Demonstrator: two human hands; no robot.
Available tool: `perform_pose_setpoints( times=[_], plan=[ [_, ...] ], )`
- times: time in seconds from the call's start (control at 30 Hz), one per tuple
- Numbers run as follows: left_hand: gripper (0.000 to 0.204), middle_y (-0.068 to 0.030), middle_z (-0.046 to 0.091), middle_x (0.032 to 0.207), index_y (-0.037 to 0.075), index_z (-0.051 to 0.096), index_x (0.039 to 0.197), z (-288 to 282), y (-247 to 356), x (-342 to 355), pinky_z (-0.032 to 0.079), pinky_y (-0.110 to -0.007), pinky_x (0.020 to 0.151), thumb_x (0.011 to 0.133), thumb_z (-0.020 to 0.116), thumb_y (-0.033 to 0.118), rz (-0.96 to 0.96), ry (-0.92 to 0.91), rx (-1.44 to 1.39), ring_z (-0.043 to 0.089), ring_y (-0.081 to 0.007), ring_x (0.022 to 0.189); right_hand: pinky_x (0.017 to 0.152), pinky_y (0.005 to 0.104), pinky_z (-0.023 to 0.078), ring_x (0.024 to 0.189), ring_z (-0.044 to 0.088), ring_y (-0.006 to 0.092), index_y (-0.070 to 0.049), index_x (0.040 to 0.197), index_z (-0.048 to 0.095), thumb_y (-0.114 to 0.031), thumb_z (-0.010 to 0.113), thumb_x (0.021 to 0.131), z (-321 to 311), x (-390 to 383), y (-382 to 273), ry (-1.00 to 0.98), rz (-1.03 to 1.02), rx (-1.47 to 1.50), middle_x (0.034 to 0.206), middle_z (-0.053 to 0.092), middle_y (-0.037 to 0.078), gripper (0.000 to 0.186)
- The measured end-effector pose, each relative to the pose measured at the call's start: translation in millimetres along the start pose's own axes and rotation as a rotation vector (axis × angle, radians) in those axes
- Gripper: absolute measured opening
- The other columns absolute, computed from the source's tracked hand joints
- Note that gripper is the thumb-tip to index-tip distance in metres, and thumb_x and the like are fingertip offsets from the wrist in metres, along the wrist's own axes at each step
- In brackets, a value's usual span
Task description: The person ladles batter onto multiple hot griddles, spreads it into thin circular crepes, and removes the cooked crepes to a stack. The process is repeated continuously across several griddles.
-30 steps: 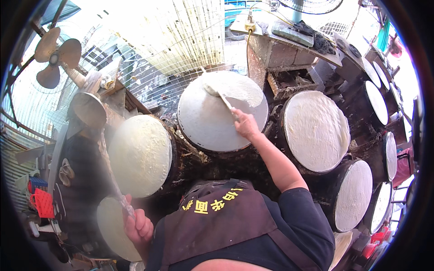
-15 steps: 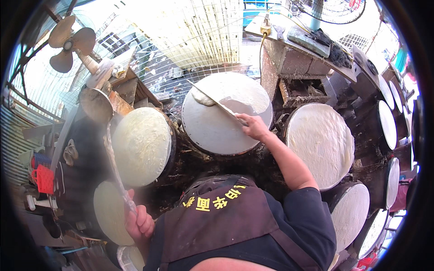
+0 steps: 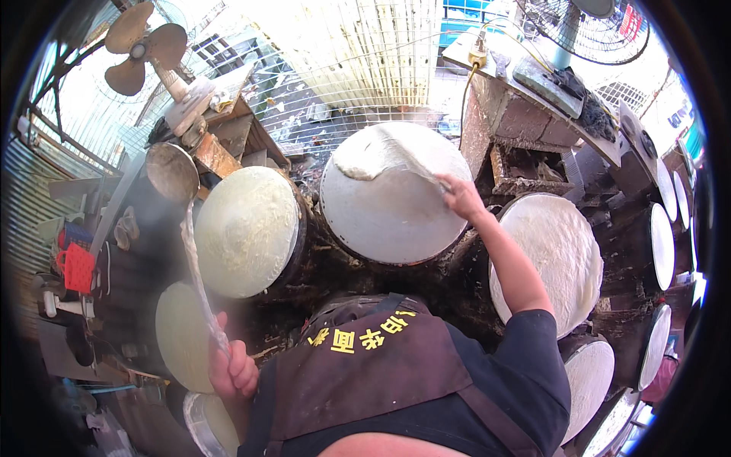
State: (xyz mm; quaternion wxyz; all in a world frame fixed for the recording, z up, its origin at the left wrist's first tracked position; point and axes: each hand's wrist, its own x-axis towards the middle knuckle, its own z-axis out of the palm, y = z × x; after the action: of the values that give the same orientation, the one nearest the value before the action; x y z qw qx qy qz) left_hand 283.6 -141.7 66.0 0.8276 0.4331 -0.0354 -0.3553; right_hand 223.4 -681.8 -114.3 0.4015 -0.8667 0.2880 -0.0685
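Note:
My right hand (image 3: pixel 462 199) is closed around the near end of a long thin spreader (image 3: pixel 417 163), which lies across the round griddle (image 3: pixel 381 225) straight ahead. Motion blurs the spreader's far part. White batter (image 3: pixel 369 158) coats the far side of that griddle in a wet layer, while its near side shows bare grey. At the lower left, my left hand (image 3: pixel 234 372) grips the handle of a long-handled ladle (image 3: pixel 172 174). The ladle's round bowl is raised beyond the left griddle, and pale batter smears its handle.
Batter-covered griddles stand at the left (image 3: pixel 247 228) and right (image 3: pixel 544 259), with several more round ones curving back on both sides. A bare-bladed fan (image 3: pixel 138 50) is at the far left. A brick ledge (image 3: pixel 525 118) and a caged fan (image 3: pixel 586 34) stand at the far right.
My right hand has swung the spreader across the griddle's far side, and its angle has turned. The batter there has shifted. My left hand keeps the ladle; the whole view has shifted slightly.

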Motion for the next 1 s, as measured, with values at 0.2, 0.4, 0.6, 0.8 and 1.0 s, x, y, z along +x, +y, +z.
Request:
perform_pose_setpoints(
  times=[0.2,0.4,0.6,0.8,1.0],
  plan=[
    [0.059,0.0010,0.035,0.060,0.026,0.017,0.150,4.6,-4.1,-1.9,0.028,-0.023,0.027,0.100,0.046,0.037,-0.025,-0.044,0.024,0.028,-0.0082,0.036,0.085,0.0338,0.052,0.087,0.065,0.0244,-0.020,0.129,0.057,0.002,0.055,0.082,6.4,-7.2,-49.1,-0.295,-0.138,-0.193,0.102,0.069,0.016,0.053],
    [0.058,0.0007,0.036,0.060,0.026,0.017,0.150,13.7,-9.4,-7.1,0.028,-0.023,0.027,0.100,0.045,0.037,-0.006,-0.071,0.035,0.028,-0.0085,0.036,0.091,0.0365,0.049,0.099,0.060,0.0287,-0.020,0.120,0.064,0.002,0.058,0.079,-13.2,11.8,-3.6,-0.022,-0.166,-0.136,0.104,0.062,0.016,0.047],
    [0.060,0.0011,0.036,0.059,0.026,0.020,0.150,15.5,-10.9,-9.1,0.028,-0.024,0.027,0.099,0.047,0.040,-0.064,-0.068,0.062,0.029,-0.0087,0.036,0.090,0.0370,0.048,0.097,0.061,0.0284,-0.015,0.117,0.065,0.007,0.058,0.071,-7.5,14.3,-8.3,-0.211,-0.309,-0.171,0.101,0.064,0.013,0.052],
    [0.061,0.0018,0.036,0.059,0.026,0.021,0.149,30.2,-11.8,-11.2,0.027,-0.024,0.028,0.098,0.047,0.045,-0.026,-0.041,0.185,0.028,-0.0086,0.036,0.094,0.0336,0.047,0.101,0.058,0.0245,-0.019,0.116,0.067,0.009,0.056,0.077,-29.5,17.9,2.9,-0.099,-0.152,-0.194,0.107,0.063,0.010,0.049],
    [0.060,0.0021,0.035,0.059,0.026,0.022,0.149,36.5,-12.9,-13.8,0.026,-0.023,0.028,0.098,0.047,0.044,-0.035,0.004,0.157,0.027,-0.0080,0.037,0.094,0.0343,0.047,0.104,0.058,0.0223,-0.018,0.114,0.067,0.005,0.057,0.083,-29.9,-1.9,-13.8,-0.337,-0.237,-0.198,0.109,0.063,0.008,0.039]
  ],
)
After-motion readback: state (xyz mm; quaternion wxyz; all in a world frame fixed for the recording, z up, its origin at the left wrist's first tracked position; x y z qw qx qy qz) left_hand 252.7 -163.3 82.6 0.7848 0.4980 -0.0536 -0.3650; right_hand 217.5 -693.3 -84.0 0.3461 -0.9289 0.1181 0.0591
